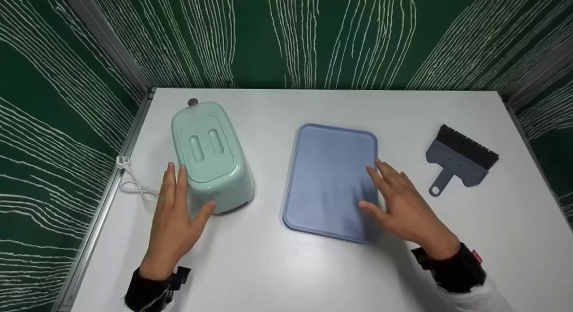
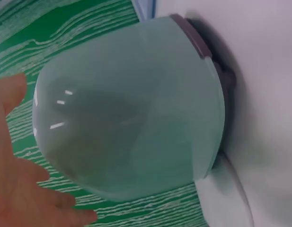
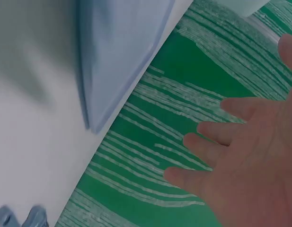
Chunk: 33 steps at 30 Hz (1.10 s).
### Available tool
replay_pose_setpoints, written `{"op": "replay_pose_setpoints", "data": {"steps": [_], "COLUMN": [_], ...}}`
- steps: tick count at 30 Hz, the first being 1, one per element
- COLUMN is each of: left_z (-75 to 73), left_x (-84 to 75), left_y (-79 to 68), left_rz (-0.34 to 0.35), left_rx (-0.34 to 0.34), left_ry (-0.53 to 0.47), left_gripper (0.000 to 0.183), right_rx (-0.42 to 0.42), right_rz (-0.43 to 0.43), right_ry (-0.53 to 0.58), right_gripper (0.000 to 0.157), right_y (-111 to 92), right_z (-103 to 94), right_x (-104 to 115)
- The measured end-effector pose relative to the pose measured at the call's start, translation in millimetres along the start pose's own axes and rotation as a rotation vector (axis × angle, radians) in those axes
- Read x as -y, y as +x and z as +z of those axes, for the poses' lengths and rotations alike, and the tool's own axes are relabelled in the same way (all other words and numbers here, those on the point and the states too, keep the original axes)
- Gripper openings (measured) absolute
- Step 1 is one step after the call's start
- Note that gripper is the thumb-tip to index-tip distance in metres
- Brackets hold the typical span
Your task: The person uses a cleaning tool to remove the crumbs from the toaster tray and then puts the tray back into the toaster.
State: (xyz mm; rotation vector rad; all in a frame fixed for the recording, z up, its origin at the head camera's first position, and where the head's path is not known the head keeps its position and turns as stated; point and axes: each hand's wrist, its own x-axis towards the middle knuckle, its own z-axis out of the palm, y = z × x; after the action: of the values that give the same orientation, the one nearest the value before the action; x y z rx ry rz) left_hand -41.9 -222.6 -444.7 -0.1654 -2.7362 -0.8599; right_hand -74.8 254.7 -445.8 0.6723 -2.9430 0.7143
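Note:
A mint-green toaster (image 1: 208,155) with a lid marked by two long recesses stands at the left of the table. My left hand (image 1: 172,222) is held by its near end, fingers straight and thumb spread, holding nothing. In the left wrist view, the toaster's rounded end (image 2: 131,109) fills the middle, with a gap to the hand. A blue rectangular tray (image 1: 331,182) with a low rim lies at the table's middle. Over its right edge hovers my right hand (image 1: 403,204), fingers extended and spread, with nothing in it. The right wrist view shows the tray's edge (image 3: 122,61) apart from the fingers.
A grey hand brush (image 1: 461,157) with black bristles lies at the right, its handle toward me. A bundled white cord (image 1: 136,186) is left of the toaster. Green walls with white lines (image 1: 277,39) border the white table (image 1: 268,267).

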Motion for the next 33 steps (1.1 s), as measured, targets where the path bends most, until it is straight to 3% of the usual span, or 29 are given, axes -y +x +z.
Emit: {"op": "replay_pose_setpoints", "data": {"steps": [5,9,18,27,33], "left_z": [8.6,11.9,22.7,28.6,31.8], "left_x": [-7.5,-13.1,-16.2,-21.9,-29.4], "left_y": [7.5,14.8,15.7,13.9,16.5], "left_rz": [-0.064,-0.073,-0.111,-0.121,-0.098], "left_rx": [-0.039,-0.06,-0.054,-0.102,-0.127], "left_ry": [-0.204,-0.252,-0.255,-0.21,-0.179], "left_gripper": [0.069,0.066,0.076,0.078,0.081], "right_rx": [0.026,0.054,0.138,0.198,0.249], "right_rz": [-0.042,-0.046,-0.017,0.03,0.105], "right_ry": [0.077,0.15,0.371,0.752,0.894], "right_gripper": [0.078,0.077,0.072,0.057,0.054], "right_y": [16.9,30.5,50.6,64.0,72.5], "right_z": [13.6,23.9,46.7,89.5,114.0], "right_x": [17.0,30.6,61.7,105.9,129.8]}}
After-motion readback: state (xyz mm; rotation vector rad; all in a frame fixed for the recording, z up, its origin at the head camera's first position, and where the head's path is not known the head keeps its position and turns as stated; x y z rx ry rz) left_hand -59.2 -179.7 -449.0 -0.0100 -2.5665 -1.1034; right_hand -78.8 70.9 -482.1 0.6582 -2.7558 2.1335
